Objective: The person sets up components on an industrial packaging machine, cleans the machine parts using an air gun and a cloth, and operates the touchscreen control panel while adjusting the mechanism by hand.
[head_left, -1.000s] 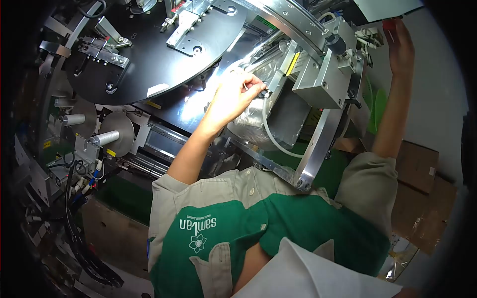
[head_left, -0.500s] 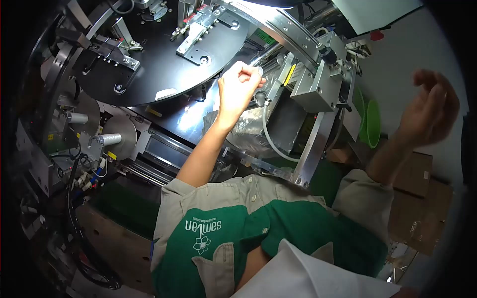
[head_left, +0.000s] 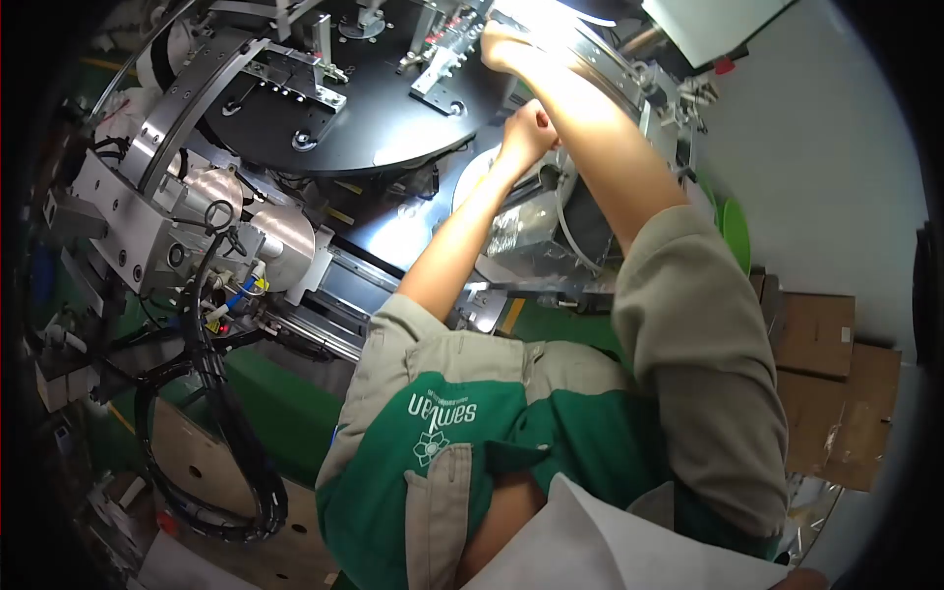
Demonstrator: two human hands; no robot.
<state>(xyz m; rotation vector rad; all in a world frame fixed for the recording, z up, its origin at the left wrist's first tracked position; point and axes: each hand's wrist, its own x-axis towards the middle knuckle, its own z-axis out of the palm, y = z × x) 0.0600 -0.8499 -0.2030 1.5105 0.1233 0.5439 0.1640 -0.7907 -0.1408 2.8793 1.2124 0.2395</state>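
My left hand [head_left: 529,133] is closed in a loose fist beside the round black disc [head_left: 383,138], its knuckles toward the top. Whatever its curled fingers may hold is hidden. Further up, my right hand [head_left: 500,47] reaches across to the metal fixture [head_left: 442,69] on the disc's right part; glare and the hand's own back hide its fingers. A clear plastic-wrapped bundle [head_left: 521,231] lies below my left hand. A pale hose [head_left: 568,231] curves down between this bundle and my right forearm.
Another metal fixture [head_left: 295,79] stands on the disc. At the left are metal reels [head_left: 285,241] and a bundle of black cables [head_left: 211,413]. A green bin [head_left: 735,234] and cardboard boxes [head_left: 814,336] are on the right. A bright lamp shines at the top.
My right hand has swung from the far right across to the fixture on the disc. My left hand has moved slightly up and right. The view has shifted, showing more machinery on the left.
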